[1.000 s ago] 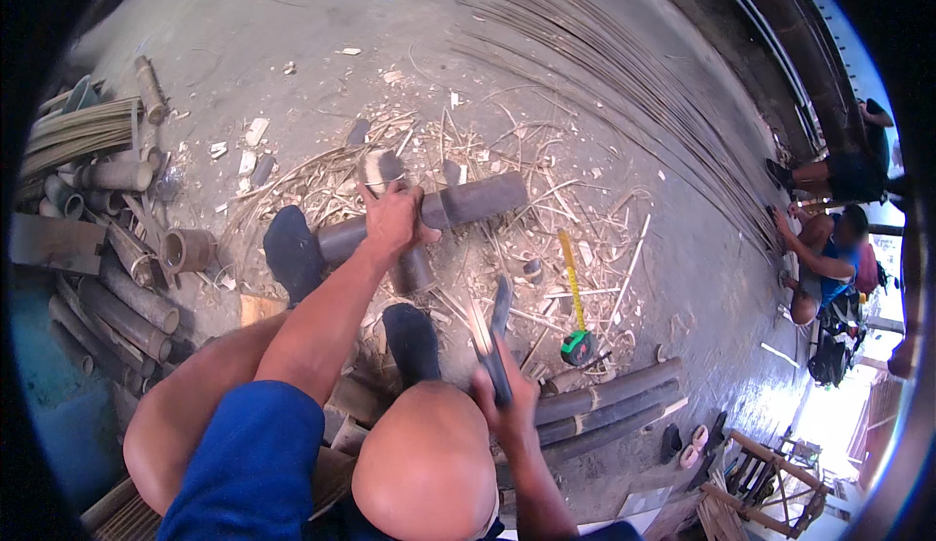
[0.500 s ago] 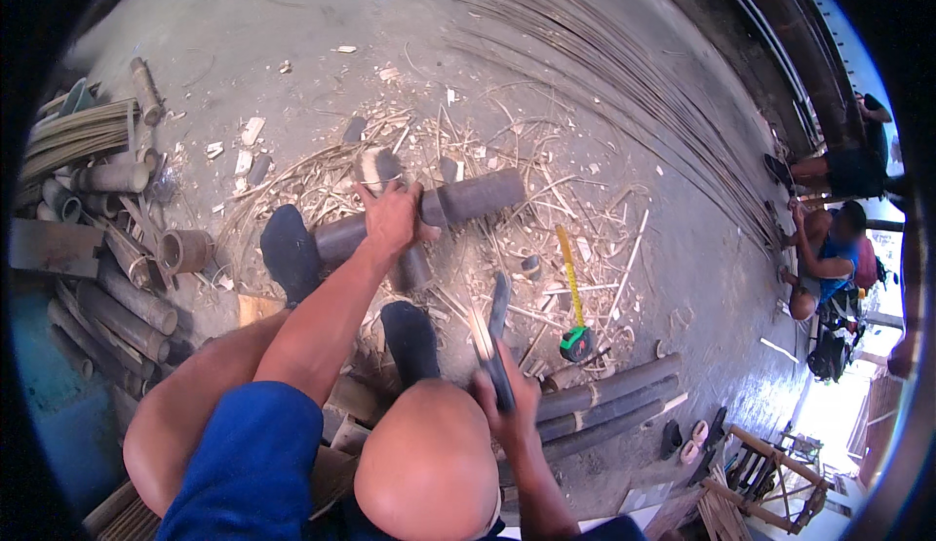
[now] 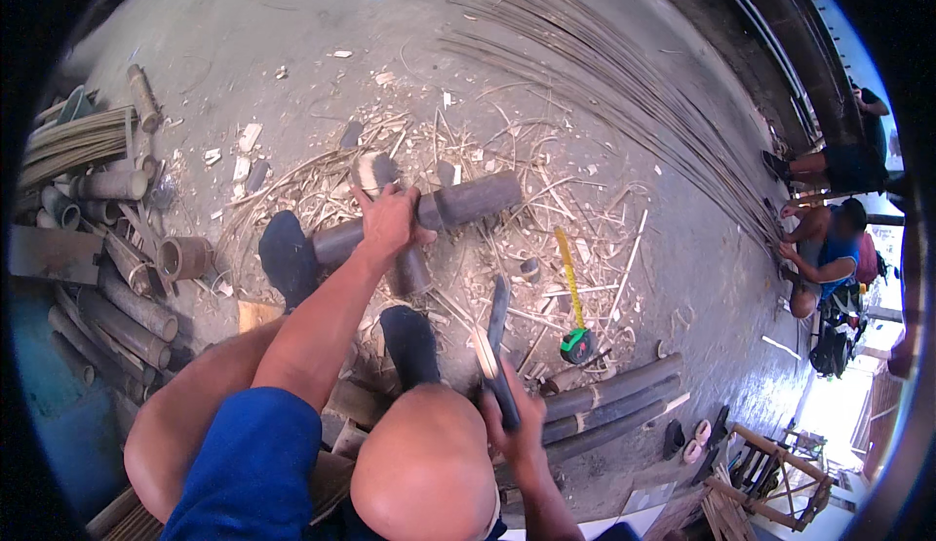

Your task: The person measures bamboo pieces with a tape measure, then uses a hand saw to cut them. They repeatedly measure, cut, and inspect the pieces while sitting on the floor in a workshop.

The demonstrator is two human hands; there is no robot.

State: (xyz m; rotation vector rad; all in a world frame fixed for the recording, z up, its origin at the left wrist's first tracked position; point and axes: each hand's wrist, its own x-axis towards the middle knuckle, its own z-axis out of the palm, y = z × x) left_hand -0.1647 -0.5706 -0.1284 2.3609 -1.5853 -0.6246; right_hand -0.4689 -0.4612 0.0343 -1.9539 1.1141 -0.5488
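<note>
My left hand [image 3: 390, 217] is closed round a short dark bamboo piece [image 3: 410, 274], which lies crosswise over a longer dark bamboo pole [image 3: 478, 198] on the floor. The short piece shows a pale, shaved far end. Near my knee, my right hand [image 3: 517, 412] grips a dark, knife-like tool [image 3: 499, 312] that points away from me. A pale wooden part [image 3: 485, 354] lies alongside it; I cannot tell whether it belongs to the tool. Just right of the tool, a green and black tape measure [image 3: 576, 345] rests with its yellow blade drawn out.
Shavings and offcuts [image 3: 546, 239] litter the floor. Bamboo tubes [image 3: 125, 325] are piled at the left, more poles [image 3: 614, 395] lie at right. Long thin strips [image 3: 624, 73] stretch across the far right, where a person in blue [image 3: 824, 258] crouches. My dark-covered feet [image 3: 409, 341] flank the work.
My right hand and the tool have shifted slightly downward and to the right. My left hand keeps its hold on the short bamboo piece. The crouching person's arms have moved a little.
</note>
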